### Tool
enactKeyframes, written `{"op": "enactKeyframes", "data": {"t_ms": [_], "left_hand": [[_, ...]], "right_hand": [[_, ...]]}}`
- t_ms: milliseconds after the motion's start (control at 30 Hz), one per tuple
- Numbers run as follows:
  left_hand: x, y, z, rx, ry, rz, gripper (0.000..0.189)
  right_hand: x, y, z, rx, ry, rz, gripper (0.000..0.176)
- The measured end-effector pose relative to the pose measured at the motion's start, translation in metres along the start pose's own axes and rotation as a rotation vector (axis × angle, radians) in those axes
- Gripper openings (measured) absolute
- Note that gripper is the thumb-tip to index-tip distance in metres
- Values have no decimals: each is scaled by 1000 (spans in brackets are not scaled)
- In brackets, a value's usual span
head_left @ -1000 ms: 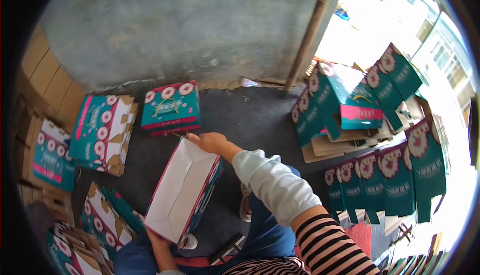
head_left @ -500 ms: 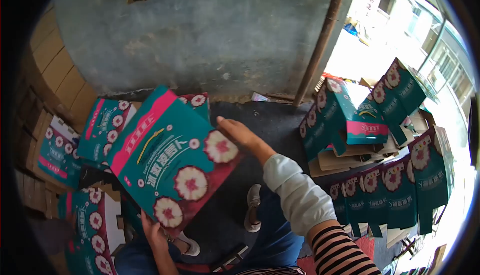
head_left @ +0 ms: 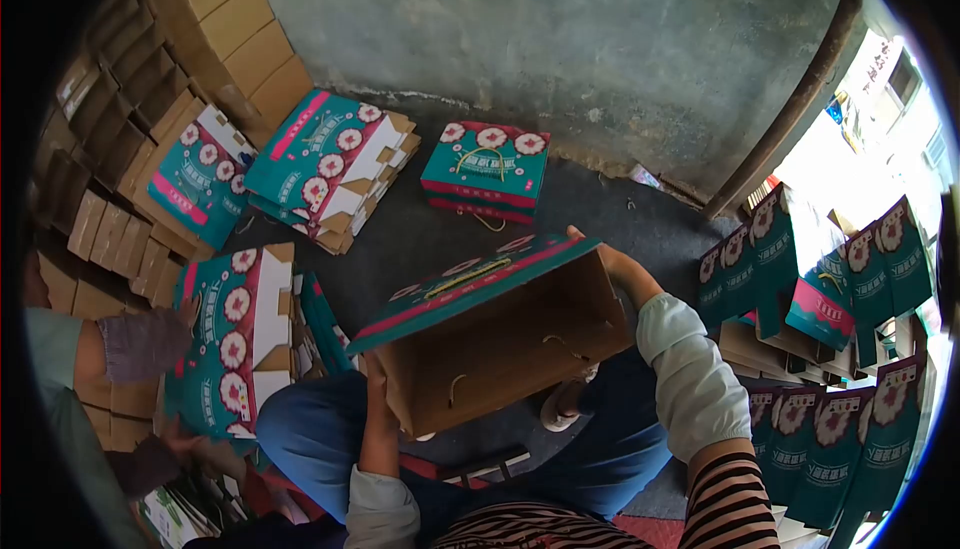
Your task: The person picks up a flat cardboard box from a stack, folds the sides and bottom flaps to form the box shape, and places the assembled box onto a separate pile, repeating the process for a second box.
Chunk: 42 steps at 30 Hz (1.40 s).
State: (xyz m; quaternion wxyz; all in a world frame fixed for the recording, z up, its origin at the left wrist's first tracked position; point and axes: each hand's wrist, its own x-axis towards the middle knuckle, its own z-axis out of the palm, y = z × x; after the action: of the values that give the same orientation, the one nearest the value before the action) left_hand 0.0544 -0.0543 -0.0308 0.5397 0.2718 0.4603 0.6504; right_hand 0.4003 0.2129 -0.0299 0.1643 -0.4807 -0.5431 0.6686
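Note:
In front of my lap I hold a teal and pink cardboard gift box [head_left: 510,369], tilted so its open, brown inside faces me. Ends of a cord handle poke through its inner wall, and a yellowish cord lies across its printed outer panel. My left hand [head_left: 377,387] grips the box at its left side, fingers partly hidden. My right hand [head_left: 622,267] is closed around the far right corner. Beyond it, on the dark floor, stands a finished-looking box [head_left: 487,164] with a cord handle on top.
At left, a co-worker's hand [head_left: 182,317] touches a stack of flattened boxes [head_left: 228,334]. Another stack [head_left: 325,169] lies farther back, beside brown cartons [head_left: 235,19]. Several teal boxes [head_left: 825,439] stand at right, near a brown pole [head_left: 800,99] and the grey wall [head_left: 560,39].
The flat-looking printed panel has turned, so the box's hollow inside now faces me. My view has swung left, showing the co-worker's arms and the box by the wall.

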Motion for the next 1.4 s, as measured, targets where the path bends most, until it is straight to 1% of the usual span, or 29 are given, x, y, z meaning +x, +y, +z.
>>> {"op": "enactKeyframes", "data": {"t_ms": [100,133,200,267,300,367,400,500,600,700,733,800,833,900,933,1000,1033,1067,1133,1167,1233,1267,1333,1367,1400], "left_hand": [[10,17,24,-176,101,-269,60],[11,8,11,-116,111,-263,61],[29,-33,-28,6,127,-246,65],[47,-72,-56,319,244,-200,59],[50,-70,-51,476,293,-179,56],[46,-72,-37,636,303,-205,46],[45,-70,-28,716,305,-217,42],[54,-103,-43,1023,334,83,31],[39,-59,9,1125,409,349,26],[39,-49,16,1249,193,310,34],[37,-43,22,1297,88,270,43],[35,-46,20,1359,27,307,47],[33,-47,19,1389,-3,326,50],[29,-45,22,1464,-48,303,57],[28,-42,23,1502,-69,291,60],[27,-37,23,1500,-87,229,62],[28,-36,24,1496,-102,201,63],[28,-37,23,1472,-88,204,64],[27,-40,21,1423,-61,209,66],[26,-41,19,1398,-57,211,64],[25,-41,17,1346,-43,215,60],[24,-42,14,1327,-34,239,55],[22,-42,10,1287,-19,286,45],[18,-41,7,1206,16,205,40],[11,-32,7,1125,49,124,35]], "right_hand": [[17,16,-3,-203,58,163,74],[14,12,2,-242,57,145,74],[1,0,12,-304,72,131,74],[-17,-19,29,-331,121,177,71],[-23,-23,33,-333,159,217,69],[-8,-1,25,-665,47,75,50],[-9,-2,26,-829,-11,3,43],[-23,3,43,-1271,145,-78,39],[-14,-2,65,-1714,-9,-106,36],[-4,15,85,-1681,-62,-168,39],[-5,16,86,-1625,-51,-145,38],[-11,18,81,-1511,-27,-102,37],[-10,22,77,-1459,-14,-122,37],[2,30,63,-1360,14,-168,38],[15,31,57,-1293,-41,-57,46],[21,32,42,-863,83,-52,61],[13,17,43,-647,147,-44,68],[2,2,43,-418,151,92,84],[-4,-7,38,-214,170,186,91],[-6,-9,37,-110,177,232,95],[-11,-16,36,-144,129,221,100],[-12,-18,36,-162,105,217,103],[-10,-12,30,-102,119,214,100],[-10,-8,25,-72,128,214,100],[-11,-5,21,-111,105,202,99]]}}
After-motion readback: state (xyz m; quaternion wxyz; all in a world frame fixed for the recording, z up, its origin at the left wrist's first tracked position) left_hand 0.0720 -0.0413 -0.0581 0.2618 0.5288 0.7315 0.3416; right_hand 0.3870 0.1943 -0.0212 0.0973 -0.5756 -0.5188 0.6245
